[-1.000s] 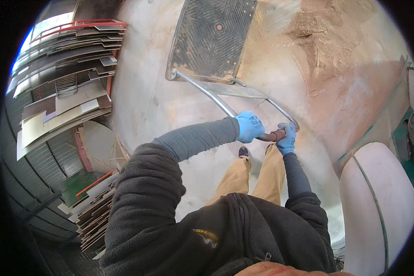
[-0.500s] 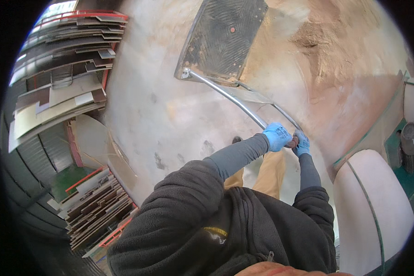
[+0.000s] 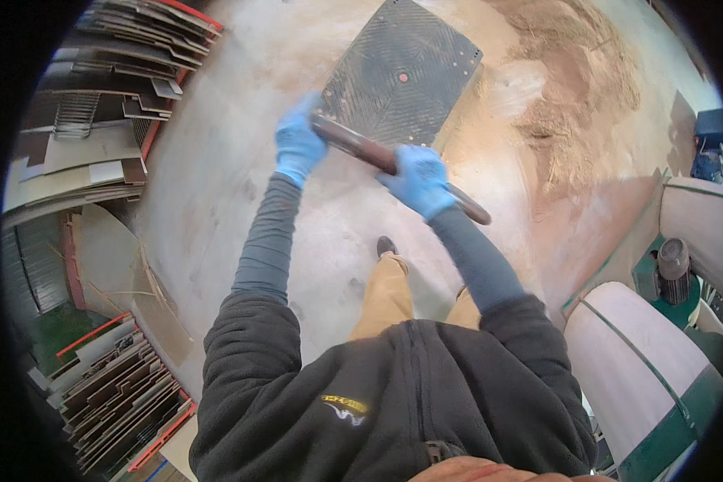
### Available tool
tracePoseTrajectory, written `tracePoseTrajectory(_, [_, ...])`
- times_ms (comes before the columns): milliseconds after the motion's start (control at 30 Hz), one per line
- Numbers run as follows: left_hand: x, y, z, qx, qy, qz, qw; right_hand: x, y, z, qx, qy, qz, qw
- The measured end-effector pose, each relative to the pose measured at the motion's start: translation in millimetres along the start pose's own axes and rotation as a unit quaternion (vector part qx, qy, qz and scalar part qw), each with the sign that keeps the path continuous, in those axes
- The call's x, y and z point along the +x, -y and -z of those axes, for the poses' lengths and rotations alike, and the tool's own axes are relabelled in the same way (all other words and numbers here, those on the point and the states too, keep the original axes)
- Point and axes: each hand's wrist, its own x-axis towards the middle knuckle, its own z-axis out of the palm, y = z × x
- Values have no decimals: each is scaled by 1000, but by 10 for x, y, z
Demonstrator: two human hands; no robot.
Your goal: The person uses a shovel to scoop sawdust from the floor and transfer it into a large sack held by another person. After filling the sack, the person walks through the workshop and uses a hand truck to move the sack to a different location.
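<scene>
A low platform trolley (image 3: 402, 60) with a black ribbed deck and a red dot at its middle stands on the floor ahead of me. Its brown-gripped handle bar (image 3: 357, 146) runs slantwise under my hands, lower at the right. My left hand (image 3: 299, 143), in a blue glove, is closed at the bar's left end, somewhat smeared by motion. Further along, my right hand (image 3: 420, 181), gloved in blue too, wraps round the bar, whose right end sticks out past the wrist. The handle's side posts are hidden from this angle.
Sheet boards (image 3: 96, 145) lie stacked in a red-edged rack at the left, with upright panels (image 3: 124, 386) below. Sawdust (image 3: 574, 112) is heaped on the floor at the right. Large pale bags (image 3: 631, 345) on green machinery stand at the lower right.
My hands have moved apart and up, the left one leftward to the bar's end. The handle now lies across the view, closer to me, and the deck appears turned and its metal posts hidden.
</scene>
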Motion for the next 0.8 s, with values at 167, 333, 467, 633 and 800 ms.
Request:
tracePoseTrajectory(167, [-659, 1776, 899, 31, -9, 197, 980, 1451, 1189, -839, -46, 114, -57, 991])
tracePoseTrajectory(333, [-2454, 2758, 1171, -113, 49, 421, 899, 2054, 1427, -1264, -108, 142, -110, 978])
tracePoseTrajectory(467, [-3841, 2910, 1146, -134, 82, 634, 757, 2389, 1497, -1490, -110, 152, -81, 979])
tracePoseTrajectory(633, [-4341, 2820, 1250, -192, 254, 787, 528, 2983, 1603, -1709, -99, 136, -94, 981])
tracePoseTrajectory(800, [-3659, 3093, 1503, -280, 138, 771, 555, 3880, 1654, -1999, -77, 93, -103, 987])
